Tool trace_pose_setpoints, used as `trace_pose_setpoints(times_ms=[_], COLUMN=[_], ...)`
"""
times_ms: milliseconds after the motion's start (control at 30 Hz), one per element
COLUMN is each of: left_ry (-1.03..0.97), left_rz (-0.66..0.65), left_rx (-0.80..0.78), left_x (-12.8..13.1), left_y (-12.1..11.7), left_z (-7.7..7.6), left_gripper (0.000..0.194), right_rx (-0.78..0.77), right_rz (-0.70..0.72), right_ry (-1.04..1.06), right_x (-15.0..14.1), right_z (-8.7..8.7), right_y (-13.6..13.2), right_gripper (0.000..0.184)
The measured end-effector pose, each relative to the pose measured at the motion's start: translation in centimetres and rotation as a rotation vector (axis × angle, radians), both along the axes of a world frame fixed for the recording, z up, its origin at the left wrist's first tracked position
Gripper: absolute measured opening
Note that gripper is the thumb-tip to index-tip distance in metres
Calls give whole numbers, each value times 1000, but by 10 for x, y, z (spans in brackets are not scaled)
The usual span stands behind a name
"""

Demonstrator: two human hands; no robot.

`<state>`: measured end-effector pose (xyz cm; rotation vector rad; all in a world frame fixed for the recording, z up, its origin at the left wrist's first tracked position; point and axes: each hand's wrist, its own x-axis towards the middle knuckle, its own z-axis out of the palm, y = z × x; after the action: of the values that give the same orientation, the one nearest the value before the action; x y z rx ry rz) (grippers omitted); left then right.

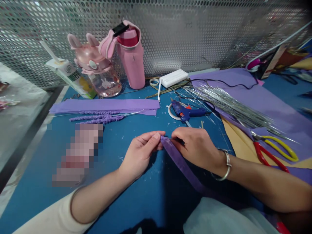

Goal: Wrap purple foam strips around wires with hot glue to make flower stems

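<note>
The left hand point(142, 151) slants up from the lower left, thumb and fingers pinching the tip of a purple strip point(179, 160). The right hand point(195, 146) faces it, knuckles up, fingers curled beside the strip; whether they grip, I cannot tell. The strip slopes down rightward over the tabletop point(138, 201).

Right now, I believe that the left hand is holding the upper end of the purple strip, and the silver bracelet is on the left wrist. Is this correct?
Not quite: the head view shows the silver bracelet on the right wrist, not the left. The left hand is indeed holding the upper end of the purple strip.
</note>
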<state>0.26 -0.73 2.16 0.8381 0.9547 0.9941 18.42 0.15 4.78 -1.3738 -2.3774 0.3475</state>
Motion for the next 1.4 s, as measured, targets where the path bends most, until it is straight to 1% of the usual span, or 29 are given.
trace_pose_setpoints(times_ms=[133, 267, 433, 533, 600, 700, 767, 867, 933, 1000, 1100, 1200, 1267, 1333, 1367, 1400], left_ry=[144, 273, 300, 279, 199, 127, 166, 230, 257, 271, 313, 383, 409, 397, 379, 353], left_rz=[-12, -14, 1, -18, -57, -193, -292, -350, -379, -422, -511, -620, -628, -563, -519, -475], left_rx=[90, 206, 265, 226, 146, -3, -56, -36, -17, -18, -12, 54, 81, 60, 43, 30], left_x=[-2, -2, 0, -2, -5, -9, -12, -17, -20, -21, -21, -20, -20, -20, -20, -19], left_y=[-1, -2, -3, -1, 2, 10, 15, 20, 22, 22, 20, 17, 16, 17, 17, 18], left_z=[1, 6, 8, 8, 9, 13, 18, 25, 29, 32, 33, 33, 31, 29, 27, 26], left_gripper=[25, 24, 20, 22, 29, 38, 35, 25, 23, 24, 28, 30, 30, 28, 27, 26], right_rx=[-128, -159, -168, -115, -19, 146, 196, 166, 131, 141, 215, 259, 288, 355, 376, 362], right_rz=[-1, -8, -14, 46, 124, 187, 177, 149, 134, 131, 184, 254, 279, 325, 351, 364], right_ry=[112, 182, 227, 189, 108, -20, -64, -92, -103, -124, -203, -299, -310, -254, -214, -180], right_x=[1, 1, 0, 2, 4, 5, 5, 4, 3, 4, 6, 8, 10, 13, 14, 16], right_z=[1, 2, 0, -3, -5, -4, -3, 0, 2, 5, 9, 16, 22, 31, 36, 41], right_y=[0, 2, 4, 6, 7, 7, 7, 4, 2, -1, -2, 2, 4, 2, -1, -5], right_gripper=[23, 25, 28, 27, 26, 30, 31, 29, 28, 28, 28, 29, 25, 16, 16, 17])
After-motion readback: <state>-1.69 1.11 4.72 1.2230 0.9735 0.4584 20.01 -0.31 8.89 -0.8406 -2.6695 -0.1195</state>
